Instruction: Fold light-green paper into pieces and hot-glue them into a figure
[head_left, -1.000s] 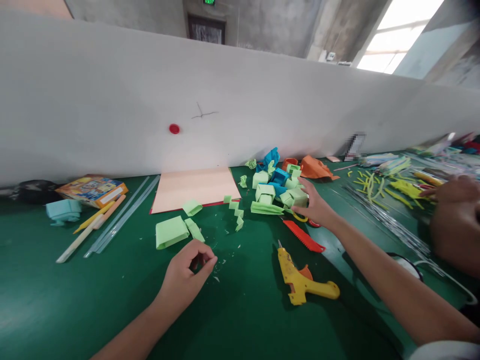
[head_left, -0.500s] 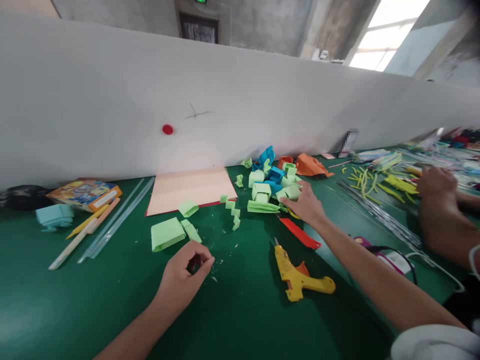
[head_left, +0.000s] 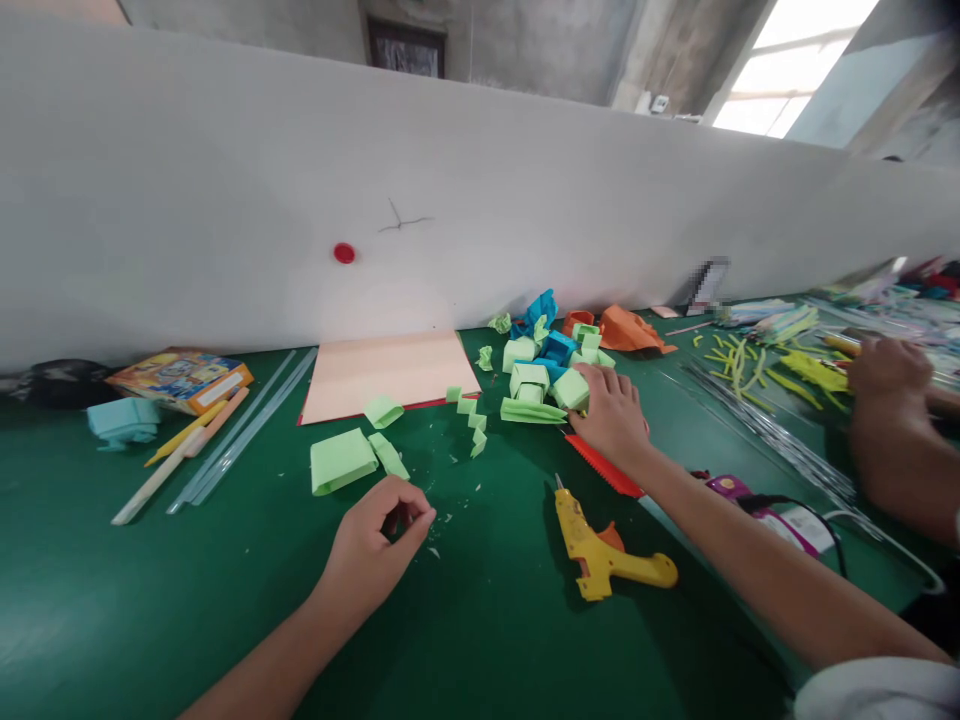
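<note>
My left hand (head_left: 382,530) rests over the green table, thumb and forefinger curled together in a ring; nothing shows in them. Just beyond it lie a flat folded light-green paper piece (head_left: 343,462) and a narrow green strip (head_left: 388,455). My right hand (head_left: 609,415) is palm down at the right edge of a paper pile, fingers loosely apart beside a light-green paper block (head_left: 571,391). Its fingertips partly touch or pass behind the block. A red tool with a ridged edge (head_left: 600,465) lies partly under this hand. A yellow glue gun (head_left: 600,545) lies nearer me.
A peach sheet (head_left: 390,375) lies against the white partition (head_left: 225,200). Plastic sticks (head_left: 247,430), pens and a colourful box (head_left: 180,380) are at left. Orange paper (head_left: 630,328) stands behind the pile. Metal wires (head_left: 772,425) and another person's hand (head_left: 892,400) are at right.
My right hand has moved nearer, now palm down over the red tool, and the paper block beside it has shifted. My left hand keeps its curl. The view has shifted slightly.
</note>
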